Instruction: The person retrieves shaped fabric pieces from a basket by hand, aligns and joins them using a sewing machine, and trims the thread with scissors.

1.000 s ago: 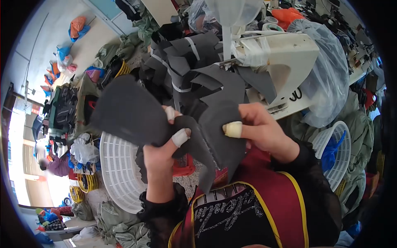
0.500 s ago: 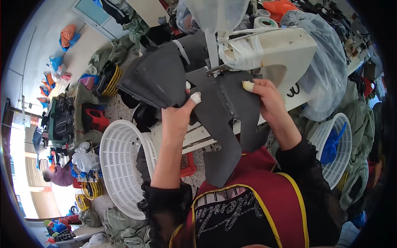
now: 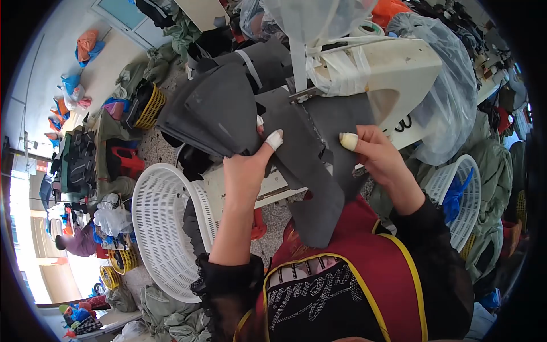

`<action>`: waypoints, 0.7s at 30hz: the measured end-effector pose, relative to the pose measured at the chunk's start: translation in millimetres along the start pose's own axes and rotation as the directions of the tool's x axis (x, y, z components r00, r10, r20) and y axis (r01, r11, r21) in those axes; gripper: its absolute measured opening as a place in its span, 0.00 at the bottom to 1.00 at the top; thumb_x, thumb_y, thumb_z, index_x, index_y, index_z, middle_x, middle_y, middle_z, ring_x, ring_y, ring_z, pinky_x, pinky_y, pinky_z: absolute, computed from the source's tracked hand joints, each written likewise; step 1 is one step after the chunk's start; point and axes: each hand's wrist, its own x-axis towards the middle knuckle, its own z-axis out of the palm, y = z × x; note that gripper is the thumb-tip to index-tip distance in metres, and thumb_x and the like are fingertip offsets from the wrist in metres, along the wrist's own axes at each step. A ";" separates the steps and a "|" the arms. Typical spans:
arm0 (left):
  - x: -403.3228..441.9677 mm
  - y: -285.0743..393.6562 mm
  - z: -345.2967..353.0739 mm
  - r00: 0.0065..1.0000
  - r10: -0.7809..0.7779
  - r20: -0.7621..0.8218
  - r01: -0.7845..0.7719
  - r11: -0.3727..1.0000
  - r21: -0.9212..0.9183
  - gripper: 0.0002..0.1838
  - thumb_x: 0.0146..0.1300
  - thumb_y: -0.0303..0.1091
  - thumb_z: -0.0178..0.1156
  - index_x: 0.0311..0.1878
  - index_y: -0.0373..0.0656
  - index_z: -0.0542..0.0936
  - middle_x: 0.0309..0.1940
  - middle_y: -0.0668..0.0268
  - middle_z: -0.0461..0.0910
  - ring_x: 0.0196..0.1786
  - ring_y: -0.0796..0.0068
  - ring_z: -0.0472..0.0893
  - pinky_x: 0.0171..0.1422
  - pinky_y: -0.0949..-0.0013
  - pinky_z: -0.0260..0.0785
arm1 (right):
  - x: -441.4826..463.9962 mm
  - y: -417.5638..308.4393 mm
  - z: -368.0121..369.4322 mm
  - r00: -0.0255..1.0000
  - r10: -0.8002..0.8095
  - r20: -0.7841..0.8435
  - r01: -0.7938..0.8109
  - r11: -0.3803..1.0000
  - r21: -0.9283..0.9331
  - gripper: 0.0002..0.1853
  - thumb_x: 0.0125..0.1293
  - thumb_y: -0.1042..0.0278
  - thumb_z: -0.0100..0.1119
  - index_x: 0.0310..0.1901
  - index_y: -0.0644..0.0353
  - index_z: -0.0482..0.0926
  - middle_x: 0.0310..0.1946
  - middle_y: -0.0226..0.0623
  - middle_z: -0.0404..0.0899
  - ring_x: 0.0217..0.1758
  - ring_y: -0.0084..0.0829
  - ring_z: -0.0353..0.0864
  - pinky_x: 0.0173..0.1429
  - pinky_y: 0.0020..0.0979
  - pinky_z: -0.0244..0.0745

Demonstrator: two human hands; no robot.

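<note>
Dark grey fabric pieces (image 3: pixel 310 171), joined along a seam, lie under the head of a white sewing machine (image 3: pixel 387 62) and hang over the table's front edge. My left hand (image 3: pixel 250 168), its thumb wrapped in white tape, grips a stack of dark grey panels (image 3: pixel 213 108) that fans out to the left; its thumb touches the seamed pieces. My right hand (image 3: pixel 379 154), with yellowish tape on the thumb, pinches the right side of the seamed pieces. The seam runs down from the machine's needle area between my hands.
A white basket (image 3: pixel 165 228) stands at the left of the table, and another (image 3: pixel 464 194) with a blue bag at the right. Strapped grey bundles (image 3: pixel 268 62) lie behind the panels. Clear plastic (image 3: pixel 450 91) drapes beside the machine. A person in purple (image 3: pixel 82 242) is far left.
The seamed pieces and the panel stack have moved up from near my chest to the machine. Over the last half second my right hand has slid down toward me along the fabric.
</note>
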 end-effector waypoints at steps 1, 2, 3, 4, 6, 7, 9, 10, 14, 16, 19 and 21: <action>2.9 -3.7 -3.3 0.999 0.031 0.023 -0.032 0.999 0.017 0.15 0.45 0.23 0.68 0.35 0.40 0.72 0.31 0.73 0.69 0.34 0.82 0.68 0.41 0.77 0.63 | -1.6 4.6 -4.5 0.999 -0.021 0.024 0.021 0.999 0.032 0.10 0.62 0.65 0.54 0.28 0.61 0.76 0.22 0.27 0.76 0.20 0.16 0.73 0.25 0.18 0.68; 6.9 -5.5 -5.0 0.997 0.067 0.047 -0.068 0.997 0.033 0.15 0.44 0.22 0.68 0.35 0.40 0.72 0.31 0.73 0.69 0.34 0.82 0.68 0.41 0.77 0.63 | -1.8 6.4 -7.7 0.998 -0.048 0.048 0.045 0.997 0.062 0.10 0.62 0.64 0.54 0.28 0.61 0.76 0.22 0.27 0.76 0.20 0.17 0.73 0.25 0.18 0.67; 10.5 -5.7 -4.9 0.996 0.068 0.050 -0.069 0.997 0.032 0.15 0.44 0.22 0.68 0.35 0.40 0.72 0.31 0.73 0.69 0.34 0.81 0.68 0.41 0.76 0.63 | 0.1 5.9 -9.1 0.998 -0.044 0.034 0.042 0.997 0.058 0.10 0.62 0.65 0.54 0.28 0.61 0.76 0.22 0.27 0.76 0.20 0.16 0.73 0.25 0.18 0.67; 13.8 -6.2 -4.2 0.996 0.066 0.054 -0.068 0.997 0.034 0.15 0.44 0.22 0.68 0.35 0.40 0.72 0.31 0.73 0.69 0.34 0.81 0.68 0.41 0.76 0.64 | 3.9 5.0 -10.5 0.999 -0.037 0.019 0.036 0.998 0.056 0.10 0.62 0.65 0.54 0.28 0.61 0.76 0.22 0.27 0.76 0.20 0.16 0.73 0.24 0.18 0.66; 23.4 -8.1 -5.2 0.997 0.054 0.054 -0.054 0.999 0.005 0.15 0.44 0.21 0.67 0.34 0.40 0.73 0.31 0.72 0.70 0.34 0.81 0.69 0.41 0.76 0.64 | 13.1 -1.1 -5.6 0.998 -0.045 -0.038 0.046 0.999 0.015 0.10 0.61 0.65 0.55 0.29 0.62 0.77 0.21 0.27 0.76 0.19 0.16 0.72 0.24 0.18 0.65; 32.5 -10.7 -4.9 0.997 0.047 0.053 -0.046 0.999 -0.028 0.15 0.44 0.21 0.67 0.34 0.40 0.73 0.31 0.72 0.70 0.34 0.81 0.69 0.41 0.76 0.64 | 19.5 -9.6 1.5 0.995 -0.065 -0.082 0.063 0.998 -0.028 0.10 0.61 0.64 0.55 0.30 0.62 0.77 0.21 0.27 0.76 0.19 0.16 0.72 0.24 0.18 0.64; 45.8 -8.9 0.8 1.000 0.003 0.024 0.000 0.994 -0.105 0.14 0.43 0.21 0.67 0.33 0.40 0.73 0.30 0.72 0.70 0.33 0.80 0.70 0.41 0.75 0.65 | 37.2 -12.0 -3.9 0.986 -0.142 -0.083 0.132 0.984 -0.120 0.10 0.60 0.63 0.57 0.31 0.63 0.78 0.21 0.27 0.76 0.19 0.15 0.71 0.24 0.17 0.62; 53.1 -8.3 2.1 1.000 -0.007 0.026 0.008 0.997 -0.076 0.14 0.43 0.21 0.67 0.33 0.40 0.73 0.29 0.72 0.71 0.33 0.80 0.70 0.40 0.75 0.65 | 43.2 -12.5 -8.8 0.982 -0.157 -0.103 0.140 0.978 -0.156 0.10 0.60 0.63 0.57 0.31 0.63 0.78 0.20 0.27 0.75 0.20 0.15 0.71 0.24 0.17 0.62; 75.9 -17.1 -1.1 0.999 -0.045 0.030 0.046 0.999 -0.009 0.17 0.42 0.24 0.69 0.37 0.39 0.75 0.32 0.70 0.74 0.35 0.79 0.72 0.41 0.74 0.65 | 41.5 -19.6 -4.2 0.956 -0.234 -0.175 0.196 0.958 -0.207 0.10 0.59 0.65 0.59 0.32 0.65 0.77 0.21 0.29 0.75 0.22 0.17 0.72 0.27 0.18 0.65; 79.6 -16.4 -7.6 1.000 -0.011 0.017 0.011 0.999 0.037 0.18 0.42 0.26 0.70 0.39 0.38 0.76 0.34 0.68 0.75 0.35 0.78 0.73 0.42 0.74 0.66 | 32.7 -18.0 -2.2 0.916 -0.343 -0.210 0.296 0.928 -0.226 0.10 0.59 0.67 0.59 0.34 0.67 0.77 0.22 0.30 0.76 0.22 0.19 0.73 0.29 0.20 0.68; 74.0 -1.9 -35.3 0.991 0.028 -0.133 -0.044 0.992 -0.122 0.17 0.47 0.31 0.69 0.40 0.35 0.77 0.33 0.65 0.78 0.35 0.77 0.75 0.41 0.73 0.68 | 6.8 -24.4 -5.1 0.494 -0.869 -0.033 0.366 0.243 -0.898 0.09 0.58 0.73 0.58 0.38 0.68 0.76 0.27 0.32 0.78 0.26 0.22 0.75 0.34 0.22 0.71; 53.1 23.7 -55.0 0.984 0.050 -0.173 -0.078 0.984 -0.162 0.14 0.52 0.29 0.64 0.40 0.33 0.77 0.31 0.62 0.78 0.32 0.73 0.77 0.39 0.73 0.70 | -11.5 -32.9 4.1 0.548 -0.833 -0.074 0.417 0.349 -0.839 0.11 0.57 0.76 0.58 0.42 0.68 0.75 0.31 0.33 0.79 0.30 0.22 0.76 0.35 0.23 0.71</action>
